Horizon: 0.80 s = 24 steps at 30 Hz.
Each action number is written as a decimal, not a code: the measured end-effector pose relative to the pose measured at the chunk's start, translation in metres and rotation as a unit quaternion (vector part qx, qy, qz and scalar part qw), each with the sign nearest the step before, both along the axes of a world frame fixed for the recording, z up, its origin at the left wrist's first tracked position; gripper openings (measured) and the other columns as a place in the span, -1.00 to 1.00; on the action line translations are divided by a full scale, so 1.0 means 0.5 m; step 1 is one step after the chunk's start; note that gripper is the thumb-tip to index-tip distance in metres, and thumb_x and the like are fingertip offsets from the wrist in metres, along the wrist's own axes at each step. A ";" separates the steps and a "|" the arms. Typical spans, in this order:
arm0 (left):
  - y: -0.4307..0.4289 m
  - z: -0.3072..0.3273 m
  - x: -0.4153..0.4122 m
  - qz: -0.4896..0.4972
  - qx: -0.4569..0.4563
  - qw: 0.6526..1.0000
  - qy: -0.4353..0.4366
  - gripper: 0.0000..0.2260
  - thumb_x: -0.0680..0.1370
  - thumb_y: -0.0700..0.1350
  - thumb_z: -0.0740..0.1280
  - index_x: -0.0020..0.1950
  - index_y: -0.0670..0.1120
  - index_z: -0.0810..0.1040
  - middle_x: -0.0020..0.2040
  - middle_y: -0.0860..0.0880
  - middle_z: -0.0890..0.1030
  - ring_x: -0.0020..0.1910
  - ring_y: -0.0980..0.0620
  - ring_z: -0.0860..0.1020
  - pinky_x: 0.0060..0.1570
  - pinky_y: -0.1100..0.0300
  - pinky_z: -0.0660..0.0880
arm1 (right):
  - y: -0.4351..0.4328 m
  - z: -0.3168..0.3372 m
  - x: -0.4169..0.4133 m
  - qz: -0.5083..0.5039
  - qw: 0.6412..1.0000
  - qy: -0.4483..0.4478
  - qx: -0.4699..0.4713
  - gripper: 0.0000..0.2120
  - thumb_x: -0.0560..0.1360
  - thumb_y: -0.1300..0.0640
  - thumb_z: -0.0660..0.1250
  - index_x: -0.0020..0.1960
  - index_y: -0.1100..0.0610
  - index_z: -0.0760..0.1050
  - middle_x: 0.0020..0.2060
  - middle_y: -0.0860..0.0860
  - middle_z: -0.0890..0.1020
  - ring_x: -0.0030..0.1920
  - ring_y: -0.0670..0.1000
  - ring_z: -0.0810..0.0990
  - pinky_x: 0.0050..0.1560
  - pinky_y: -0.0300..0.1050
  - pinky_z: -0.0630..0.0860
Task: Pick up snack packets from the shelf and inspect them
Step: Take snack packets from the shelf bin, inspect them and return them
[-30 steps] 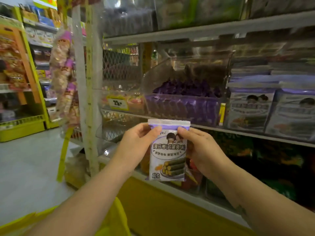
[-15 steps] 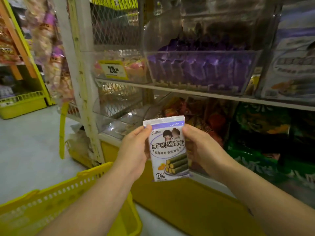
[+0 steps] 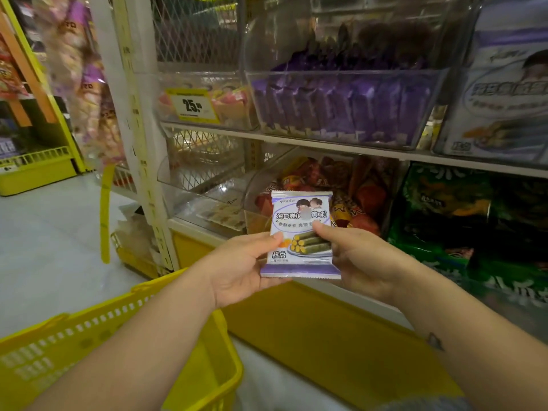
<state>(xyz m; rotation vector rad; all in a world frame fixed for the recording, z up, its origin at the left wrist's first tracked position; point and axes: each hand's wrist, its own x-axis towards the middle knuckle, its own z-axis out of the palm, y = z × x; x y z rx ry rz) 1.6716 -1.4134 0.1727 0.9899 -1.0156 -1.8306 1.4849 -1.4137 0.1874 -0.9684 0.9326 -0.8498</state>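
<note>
1. Your left hand (image 3: 238, 269) grips the packet (image 3: 300, 209) by its lower left edge. The thumb lies on the printed front and the fingers are curled behind it.
2. Your right hand (image 3: 366, 261) pinches the packet's right side. The thumb presses the front just beside the picture of green rolls, and the other fingers are hidden behind the packet.
3. The packet sits between your two hands with its front facing you. It is upright and leans back a little, and it is clear of the shelf (image 3: 326, 143), touching nothing but your hands. It is white with purple bands at top and bottom.
4. Above your hands, on the shelf, a clear bin (image 3: 344, 81) holds a row of purple packets. To the left of that bin a yellow price tag (image 3: 192, 105) reads 25.
5. Just behind the packet, under the shelf, red and orange wrappers (image 3: 360, 185) are piled in another clear bin.
6. Past your right hand, dark green bags (image 3: 444, 209) stand on the lower level.
7. Below your left forearm a yellow basket (image 3: 89, 336) shows its perforated rim.
</note>
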 end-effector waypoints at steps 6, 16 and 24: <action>0.005 -0.007 0.004 0.083 -0.143 0.971 -0.172 -0.75 0.58 -0.13 0.31 0.25 0.06 0.54 0.05 0.05 0.69 -0.12 0.19 0.67 -0.20 0.21 0.58 | 0.004 0.007 0.004 0.011 0.999 0.008 -0.048 -0.76 0.59 0.11 0.25 0.18 0.17 0.56 0.07 0.13 0.69 0.04 0.09 0.68 -0.05 -0.01 0.65; 0.017 0.000 0.007 -0.035 -0.130 0.991 -0.010 -0.52 0.47 0.03 0.38 0.39 0.15 0.44 0.21 -0.10 0.62 0.12 -0.09 0.60 0.01 -0.11 0.59 | 0.009 0.001 0.005 0.032 0.970 0.109 -0.214 -0.66 0.57 0.20 0.28 0.32 -0.03 0.49 0.13 -0.02 0.66 0.11 -0.05 0.65 0.02 -0.12 0.63; 0.013 -0.004 0.009 -0.113 -0.079 0.981 0.137 -0.60 0.54 -0.15 0.16 0.37 0.03 0.47 0.30 -0.14 0.57 0.25 -0.18 0.56 0.16 -0.16 0.53 | -0.006 0.002 -0.004 -0.107 0.970 0.061 -0.212 -0.37 0.34 0.16 0.52 0.29 -0.12 0.30 0.05 -0.02 0.67 0.03 -0.03 0.68 0.01 0.06 0.64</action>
